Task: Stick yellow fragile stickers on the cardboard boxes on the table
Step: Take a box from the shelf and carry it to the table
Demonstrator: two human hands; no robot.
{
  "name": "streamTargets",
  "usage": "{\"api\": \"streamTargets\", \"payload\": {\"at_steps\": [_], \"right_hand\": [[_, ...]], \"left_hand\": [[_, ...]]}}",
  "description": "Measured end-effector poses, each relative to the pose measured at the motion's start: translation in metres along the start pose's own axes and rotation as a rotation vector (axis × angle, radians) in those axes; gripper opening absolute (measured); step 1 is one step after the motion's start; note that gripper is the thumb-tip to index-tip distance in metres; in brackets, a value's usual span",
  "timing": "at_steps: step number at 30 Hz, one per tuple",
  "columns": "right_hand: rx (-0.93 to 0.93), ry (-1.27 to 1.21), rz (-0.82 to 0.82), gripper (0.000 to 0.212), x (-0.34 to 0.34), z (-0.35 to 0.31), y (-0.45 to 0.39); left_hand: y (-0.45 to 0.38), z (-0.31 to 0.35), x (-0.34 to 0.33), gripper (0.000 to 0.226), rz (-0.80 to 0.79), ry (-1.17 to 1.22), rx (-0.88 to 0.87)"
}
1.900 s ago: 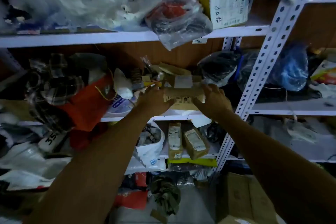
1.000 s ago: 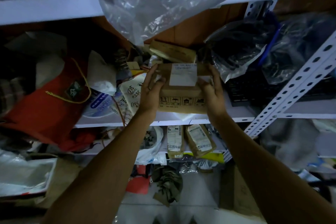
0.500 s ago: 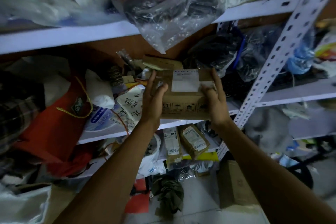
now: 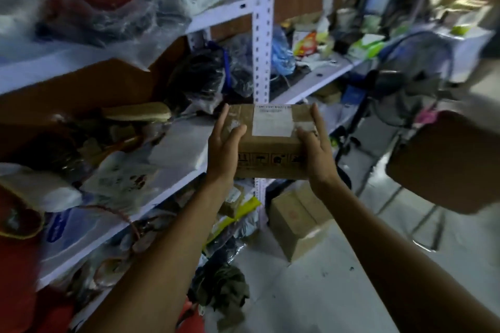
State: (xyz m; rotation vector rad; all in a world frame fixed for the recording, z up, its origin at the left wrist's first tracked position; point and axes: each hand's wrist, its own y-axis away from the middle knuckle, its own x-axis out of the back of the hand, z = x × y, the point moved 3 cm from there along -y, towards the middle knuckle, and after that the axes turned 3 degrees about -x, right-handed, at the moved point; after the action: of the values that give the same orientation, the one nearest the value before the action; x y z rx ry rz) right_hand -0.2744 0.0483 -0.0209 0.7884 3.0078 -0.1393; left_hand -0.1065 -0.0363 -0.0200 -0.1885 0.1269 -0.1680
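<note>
You hold the box (image 4: 270, 140) between both hands, frame centre, in the air in front of the shelf (image 4: 173, 143) edge. Left hand (image 4: 223, 147) presses flat on the box's 9 o'clock side, fingers straight, thumb lying on the top face. Right hand (image 4: 318, 150) does the same on the 3 o'clock side, thumb on top; neither hand curls round it. The box is brown cardboard, taped, slightly dented. A white label (image 4: 272, 121) with small unreadable print sits on top. The front face carries a row of black handling symbols (image 4: 269, 158). At 5 o'clock, another carton (image 4: 295, 222) sits on the floor. At 3 o'clock stands a fan (image 4: 411, 76), blurred.
</note>
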Motion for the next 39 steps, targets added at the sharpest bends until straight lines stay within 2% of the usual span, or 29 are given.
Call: {"api": "streamTargets", "payload": {"at_steps": [9, 13, 16, 21, 31, 39], "right_hand": [[-0.018, -0.032, 0.353, 0.059, 0.173, -0.019, 0.092], [-0.012, -0.002, 0.560, 0.061, 0.266, -0.028, 0.155], [-0.014, 0.022, 0.711, 0.062, 0.332, -0.031, 0.206], [0.013, 0.056, 0.903, 0.059, 0.424, -0.035, 0.294], [0.005, 0.099, 1.234, 0.066, 0.543, -0.026, 0.432], [-0.027, 0.068, 1.420, 0.058, 0.630, -0.001, 0.472]], "left_hand": [[0.084, 0.001, -0.164, 0.063, -0.396, 0.070, 0.063], [0.150, 0.007, -0.257, 0.064, -0.559, 0.113, 0.142], [0.207, 0.011, -0.322, 0.072, -0.680, 0.094, 0.112], [0.301, 0.009, -0.414, 0.060, -0.892, 0.106, 0.089], [0.457, 0.001, -0.541, 0.066, -1.270, 0.146, 0.075], [0.532, -0.028, -0.638, 0.065, -1.484, 0.210, 0.158]]}}
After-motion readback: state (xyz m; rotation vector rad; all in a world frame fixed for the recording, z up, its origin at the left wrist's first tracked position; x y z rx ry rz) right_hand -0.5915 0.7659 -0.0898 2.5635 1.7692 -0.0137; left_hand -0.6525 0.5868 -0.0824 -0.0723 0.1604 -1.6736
